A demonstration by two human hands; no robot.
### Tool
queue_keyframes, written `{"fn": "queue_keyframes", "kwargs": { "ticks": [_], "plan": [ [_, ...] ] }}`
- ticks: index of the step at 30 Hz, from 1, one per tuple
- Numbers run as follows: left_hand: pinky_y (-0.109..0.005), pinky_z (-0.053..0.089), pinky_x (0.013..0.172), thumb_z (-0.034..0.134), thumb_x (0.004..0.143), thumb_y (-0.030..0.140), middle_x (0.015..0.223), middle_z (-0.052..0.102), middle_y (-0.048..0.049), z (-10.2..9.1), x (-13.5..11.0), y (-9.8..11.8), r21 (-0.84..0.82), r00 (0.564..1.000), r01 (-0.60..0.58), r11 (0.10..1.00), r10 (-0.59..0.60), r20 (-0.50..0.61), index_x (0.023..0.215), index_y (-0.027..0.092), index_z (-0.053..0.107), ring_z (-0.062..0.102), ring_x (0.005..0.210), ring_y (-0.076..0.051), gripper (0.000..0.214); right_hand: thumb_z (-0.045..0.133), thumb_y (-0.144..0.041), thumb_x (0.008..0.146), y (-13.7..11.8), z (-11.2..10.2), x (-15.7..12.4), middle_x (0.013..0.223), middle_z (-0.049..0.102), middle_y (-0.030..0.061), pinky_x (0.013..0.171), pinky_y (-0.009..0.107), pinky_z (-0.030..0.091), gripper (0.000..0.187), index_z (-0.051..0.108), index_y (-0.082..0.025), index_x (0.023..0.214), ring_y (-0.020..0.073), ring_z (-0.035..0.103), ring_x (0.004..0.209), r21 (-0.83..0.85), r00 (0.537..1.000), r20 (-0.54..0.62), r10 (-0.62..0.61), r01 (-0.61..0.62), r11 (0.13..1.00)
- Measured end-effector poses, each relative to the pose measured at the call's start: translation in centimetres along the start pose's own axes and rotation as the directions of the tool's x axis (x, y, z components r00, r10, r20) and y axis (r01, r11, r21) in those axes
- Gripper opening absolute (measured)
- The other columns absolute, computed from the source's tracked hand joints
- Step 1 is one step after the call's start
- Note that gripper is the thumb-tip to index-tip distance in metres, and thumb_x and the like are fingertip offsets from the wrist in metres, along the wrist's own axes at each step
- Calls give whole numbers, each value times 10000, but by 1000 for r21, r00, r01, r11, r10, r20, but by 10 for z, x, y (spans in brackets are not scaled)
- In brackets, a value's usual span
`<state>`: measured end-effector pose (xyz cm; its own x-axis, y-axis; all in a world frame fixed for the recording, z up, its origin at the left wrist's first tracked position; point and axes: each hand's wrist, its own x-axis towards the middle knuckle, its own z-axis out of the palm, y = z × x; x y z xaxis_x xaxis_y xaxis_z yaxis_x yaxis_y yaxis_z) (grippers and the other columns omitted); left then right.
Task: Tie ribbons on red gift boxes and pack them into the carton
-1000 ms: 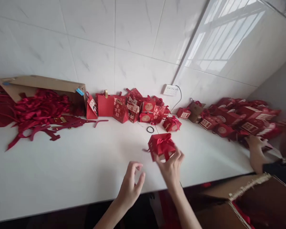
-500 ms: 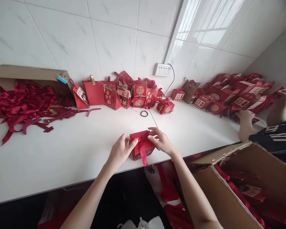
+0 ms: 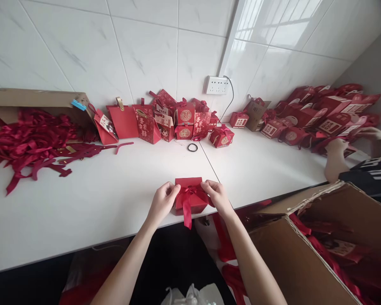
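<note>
Red gift box (image 3: 197, 206) stands upright at the bench (image 3: 98, 199) front edge; ribbon bow (image 3: 189, 191) on its top, ribbon tail (image 3: 187, 214) hanging down its front past that edge. Left hand (image 3: 161, 202): thumb and forefinger pinched together on the bow's left side. Right hand (image 3: 219, 198): same pinch, bow's right side. Black ring (image 3: 192, 151) flat behind the box, nearer the back edge. Along back edge, middle: row of red bags and boxes (image 3: 147, 127). Toward left end: heap of red ribbons (image 3: 34, 133), partly inside an open carton (image 3: 34, 97). Toward right end: pile of red boxes (image 3: 332, 103); another person's hand (image 3: 336, 148) at its front, grip there cannot be told. Cardboard box (image 3: 282, 245), red contents, stands off the front edge, right.
</note>
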<state>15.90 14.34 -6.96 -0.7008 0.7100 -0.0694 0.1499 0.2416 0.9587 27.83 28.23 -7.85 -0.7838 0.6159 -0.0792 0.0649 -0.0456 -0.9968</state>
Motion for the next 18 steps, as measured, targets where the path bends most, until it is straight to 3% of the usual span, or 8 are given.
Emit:
{"fn": "queue_keyframes", "kwargs": {
  "ticks": [6,8,9,11,13,15,16,18],
  "plan": [
    [-220,294,492,489,830,466,544,301,63,3,-2,-7,-47,999,-33,998,32,-13,591,205,328,326,501,-92,389,560,-601,773,13,-7,-7,517,328,-70,450,211,272,491,354,-203,573,66,303,460,36,999,26,47,-47,998],
    [-219,315,481,483,834,469,536,337,63,-1,-3,-5,-42,1000,-27,999,28,10,607,207,368,364,489,-94,365,597,-622,741,14,-16,-9,636,485,-27,521,225,393,440,478,-200,697,108,476,578,-24,998,65,8,-7,1000],
    [-218,331,482,490,833,468,539,371,61,-2,-3,-4,-21,999,-32,999,32,27,628,206,400,394,491,-98,345,638,-630,700,14,-21,-10,809,572,22,613,253,462,462,530,-206,848,154,564,751,-58,995,98,-35,40,997],
    [-220,375,500,515,832,444,586,461,49,-4,-6,-1,56,996,-86,995,85,30,684,204,459,466,523,-106,287,739,-609,597,14,-27,-11,1274,479,120,851,361,495,780,433,-245,1214,255,482,1181,-138,972,199,-123,152,979],
    [-224,424,544,528,843,382,663,529,29,-3,-10,2,174,969,-231,957,242,-44,721,203,486,523,581,-112,221,804,-532,550,14,-26,-14,1468,257,154,982,453,439,1048,238,-269,1392,304,326,1340,-225,940,304,-154,228,947],
    [-231,455,587,519,864,295,692,555,18,-1,-16,4,335,858,-449,828,505,-98,738,203,497,543,613,-113,158,798,-467,598,15,-20,-18,1465,252,161,1015,498,417,1075,156,-277,1438,310,365,1317,-309,925,335,-181,289,906],
    [-235,460,600,528,865,249,678,559,19,1,-19,6,427,753,-561,709,651,-92,744,203,500,541,611,-113,132,783,-449,629,15,-16,-20,1436,290,157,1017,508,418,1043,154,-279,1444,304,402,1289,-338,922,317,-221,328,882],
    [-251,459,608,577,839,163,634,568,23,4,-27,10,571,498,-714,406,867,6,778,197,515,537,595,-118,94,761,-416,675,14,-8,-27,1384,338,146,1024,516,420,975,174,-284,1443,300,411,1282,-387,906,247,-343,417,822]
  ]
}}
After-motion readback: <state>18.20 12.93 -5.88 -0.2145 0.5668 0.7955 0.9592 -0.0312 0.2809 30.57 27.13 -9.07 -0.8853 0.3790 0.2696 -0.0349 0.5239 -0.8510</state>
